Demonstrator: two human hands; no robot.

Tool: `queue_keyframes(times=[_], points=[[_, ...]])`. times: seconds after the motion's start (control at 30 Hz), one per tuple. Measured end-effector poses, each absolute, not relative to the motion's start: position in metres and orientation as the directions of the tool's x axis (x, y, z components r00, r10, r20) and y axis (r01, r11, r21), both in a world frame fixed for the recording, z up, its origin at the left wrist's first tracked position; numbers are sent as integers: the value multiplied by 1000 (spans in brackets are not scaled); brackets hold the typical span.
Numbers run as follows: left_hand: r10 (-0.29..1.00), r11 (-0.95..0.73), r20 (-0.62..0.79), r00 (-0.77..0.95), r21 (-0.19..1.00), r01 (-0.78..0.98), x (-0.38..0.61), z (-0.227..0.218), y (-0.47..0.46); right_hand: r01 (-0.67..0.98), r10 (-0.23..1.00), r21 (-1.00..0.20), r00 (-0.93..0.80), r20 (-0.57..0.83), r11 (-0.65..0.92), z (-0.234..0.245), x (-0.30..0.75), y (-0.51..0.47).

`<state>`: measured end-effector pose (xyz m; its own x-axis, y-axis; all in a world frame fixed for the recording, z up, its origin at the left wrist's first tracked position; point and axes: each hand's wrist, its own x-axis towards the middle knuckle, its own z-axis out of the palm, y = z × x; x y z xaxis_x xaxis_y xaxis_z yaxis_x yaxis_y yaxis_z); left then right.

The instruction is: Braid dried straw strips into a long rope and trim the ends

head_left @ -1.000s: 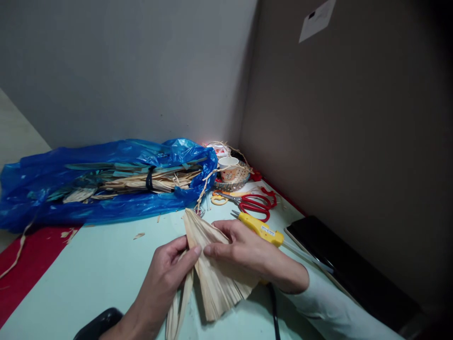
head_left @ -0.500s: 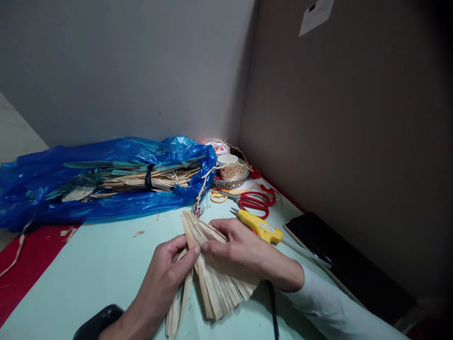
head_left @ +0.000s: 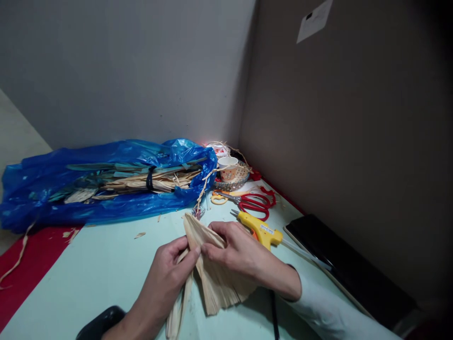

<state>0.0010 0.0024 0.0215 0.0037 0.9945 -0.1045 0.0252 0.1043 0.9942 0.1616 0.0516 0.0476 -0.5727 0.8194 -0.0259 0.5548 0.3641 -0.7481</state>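
Observation:
A pale, fan-shaped bunch of pleated dried leaf strips (head_left: 220, 288) is between my two hands above the table. My left hand (head_left: 173, 264) pinches its left edge near the narrow upper end, and loose strips hang below that hand. With thumb and fingers, my right hand (head_left: 237, 248) grips the folds on the right side; its fingertips are partly hidden behind the bunch. Just beyond the right hand lies a yellow glue gun (head_left: 260, 227) with a clear glue stick in its back. Red-handled scissors (head_left: 253, 204) rest farther back.
A blue plastic bag (head_left: 116, 215) with bundled dried strips (head_left: 170, 180) spreads along the back left. A paper cup (head_left: 228, 171) stands by a woven basket (head_left: 240, 182) in the corner. On the right lies a long black object (head_left: 339, 264); a dark rounded item (head_left: 101, 323) sits front left.
Both hands keep hold of the leaf bunch. My right hand has shifted slightly, and the lower right of the fan is drawn in a little. The camera view has moved slightly.

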Motion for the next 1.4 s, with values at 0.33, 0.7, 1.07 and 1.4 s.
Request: queue_keyframes(times=[0.33, 0.7, 1.07, 1.4], points=[[989, 145, -145, 9, 989, 34, 1, 24, 0, 518, 810, -762, -587, 13, 388, 50, 162, 52], [989, 151, -151, -6, 988, 44, -2, 22, 1, 473, 795, -763, -600, 85, 439, 40, 159, 51], [987, 141, -128, -93, 978, 153, 2, 22, 3, 278, 723, -947, -686, -79, 161, 44, 161, 50], [994, 102, -95, -46, 973, 209, -1, 16, 4, -127, 709, -988, -704, 31, -83, 99, 206, 50]])
